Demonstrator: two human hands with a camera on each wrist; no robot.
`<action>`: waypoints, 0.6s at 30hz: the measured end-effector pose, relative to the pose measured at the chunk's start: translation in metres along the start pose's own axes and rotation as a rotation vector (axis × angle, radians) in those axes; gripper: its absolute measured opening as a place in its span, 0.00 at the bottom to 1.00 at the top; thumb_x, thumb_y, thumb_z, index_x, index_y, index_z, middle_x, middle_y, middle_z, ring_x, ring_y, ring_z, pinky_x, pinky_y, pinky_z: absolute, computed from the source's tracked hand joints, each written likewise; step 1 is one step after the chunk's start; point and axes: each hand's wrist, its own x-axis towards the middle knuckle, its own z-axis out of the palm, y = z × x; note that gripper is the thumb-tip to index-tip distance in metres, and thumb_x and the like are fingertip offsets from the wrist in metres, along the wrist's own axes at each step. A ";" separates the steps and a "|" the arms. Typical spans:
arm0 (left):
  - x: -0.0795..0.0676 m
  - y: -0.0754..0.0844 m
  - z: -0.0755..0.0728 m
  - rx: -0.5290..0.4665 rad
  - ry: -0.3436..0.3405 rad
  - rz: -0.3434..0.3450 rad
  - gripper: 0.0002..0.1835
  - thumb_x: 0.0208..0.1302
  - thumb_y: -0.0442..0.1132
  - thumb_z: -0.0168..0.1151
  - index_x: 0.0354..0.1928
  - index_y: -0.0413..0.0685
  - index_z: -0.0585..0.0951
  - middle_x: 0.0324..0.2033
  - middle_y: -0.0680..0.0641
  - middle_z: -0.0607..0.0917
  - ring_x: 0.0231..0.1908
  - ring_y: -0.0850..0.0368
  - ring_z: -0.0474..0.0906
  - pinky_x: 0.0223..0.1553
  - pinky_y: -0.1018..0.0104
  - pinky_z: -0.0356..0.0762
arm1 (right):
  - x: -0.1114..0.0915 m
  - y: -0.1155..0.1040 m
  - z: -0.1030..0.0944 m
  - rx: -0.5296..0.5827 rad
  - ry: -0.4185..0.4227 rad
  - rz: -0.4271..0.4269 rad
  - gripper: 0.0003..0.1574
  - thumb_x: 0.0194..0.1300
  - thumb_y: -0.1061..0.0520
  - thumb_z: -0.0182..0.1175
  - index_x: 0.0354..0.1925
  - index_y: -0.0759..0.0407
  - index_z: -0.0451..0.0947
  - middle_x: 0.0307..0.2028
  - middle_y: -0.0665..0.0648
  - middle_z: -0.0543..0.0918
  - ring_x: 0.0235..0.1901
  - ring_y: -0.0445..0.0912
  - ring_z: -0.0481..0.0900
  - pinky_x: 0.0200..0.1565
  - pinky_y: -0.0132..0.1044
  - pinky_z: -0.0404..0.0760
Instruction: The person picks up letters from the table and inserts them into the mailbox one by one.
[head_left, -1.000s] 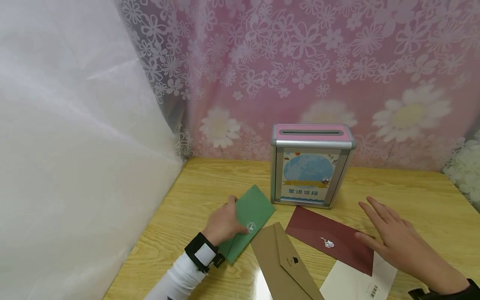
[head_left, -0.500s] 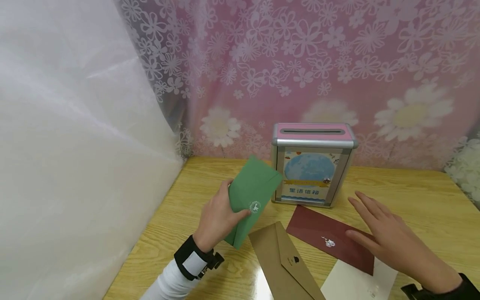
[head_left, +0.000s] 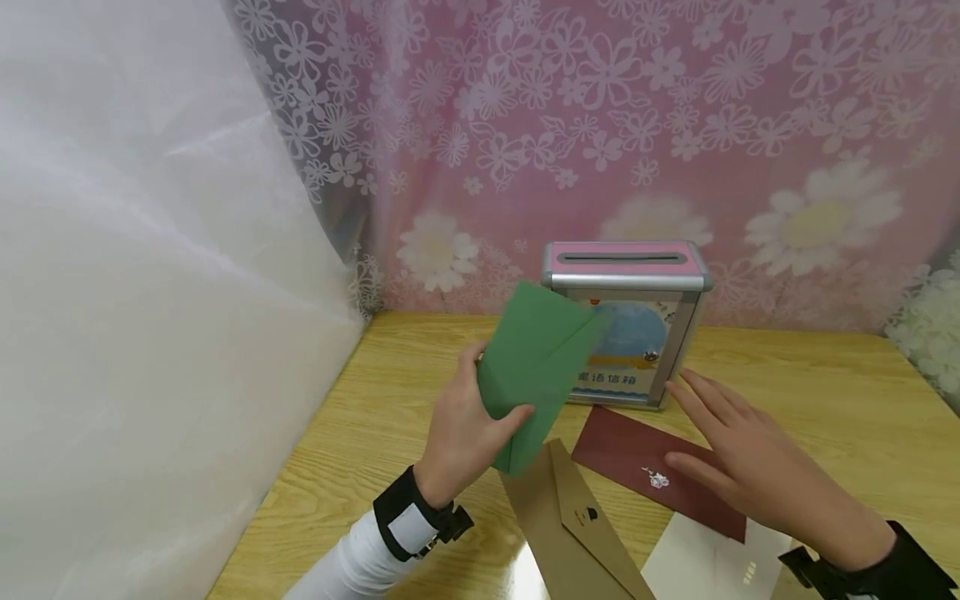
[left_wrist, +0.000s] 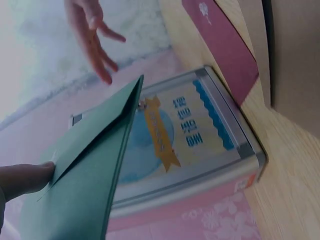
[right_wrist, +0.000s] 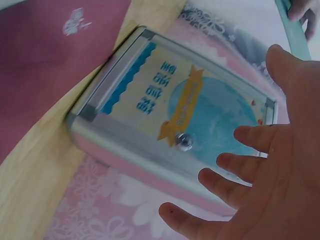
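I have the left hand (head_left: 461,433) gripping the green envelope (head_left: 536,358), thumb (left_wrist: 27,177) across its near face, the rest of that hand behind it. The envelope is raised off the table (head_left: 397,392), leaning towards 1 o'clock; in the head view its upper corner overlaps the near face of the silver-and-pink box (head_left: 637,333), though I can't judge the gap. The box stands at 2 o'clock from that hand, with a long slot (head_left: 622,258) in its top running from 9 to 3.

The right hand (head_left: 757,471) hangs over the 3 o'clock end of the red envelope (head_left: 622,450), fingers extended and spread, holding nothing. Beneath the red one's 5 o'clock edge lies a cream envelope (head_left: 690,562); a brown envelope (head_left: 555,533) lies at 4 o'clock from the left hand.

I read this step as carrying the green envelope to the slot, with insertion not yet begun. To my mind the next move calls for lifting it towards 12 until it clears the box's top, then turning one edge into line with the slot. I'd watch the flap (left_wrist: 87,135): its end stands slightly proud and could catch.
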 end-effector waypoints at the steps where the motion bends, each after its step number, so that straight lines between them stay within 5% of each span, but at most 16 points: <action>1: 0.001 0.003 0.003 -0.020 -0.006 0.015 0.47 0.51 0.49 0.73 0.67 0.45 0.57 0.50 0.42 0.77 0.46 0.54 0.75 0.40 0.51 0.79 | 0.002 -0.002 -0.001 0.002 0.000 -0.009 0.53 0.60 0.36 0.61 0.73 0.54 0.52 0.71 0.60 0.52 0.66 0.56 0.51 0.50 0.65 0.67; 9: 0.011 0.021 0.031 -0.147 -0.057 0.107 0.43 0.57 0.43 0.69 0.68 0.43 0.55 0.51 0.42 0.75 0.48 0.57 0.73 0.43 0.53 0.79 | 0.024 -0.020 -0.006 0.011 0.020 -0.110 0.52 0.60 0.36 0.60 0.73 0.57 0.53 0.71 0.60 0.55 0.66 0.55 0.52 0.50 0.63 0.70; 18: 0.019 0.028 0.064 -0.241 -0.129 0.152 0.37 0.65 0.38 0.58 0.70 0.44 0.50 0.55 0.43 0.71 0.51 0.59 0.68 0.47 0.54 0.77 | 0.040 -0.023 -0.006 0.000 0.112 -0.093 0.33 0.59 0.43 0.63 0.56 0.60 0.72 0.52 0.64 0.77 0.51 0.56 0.72 0.42 0.59 0.77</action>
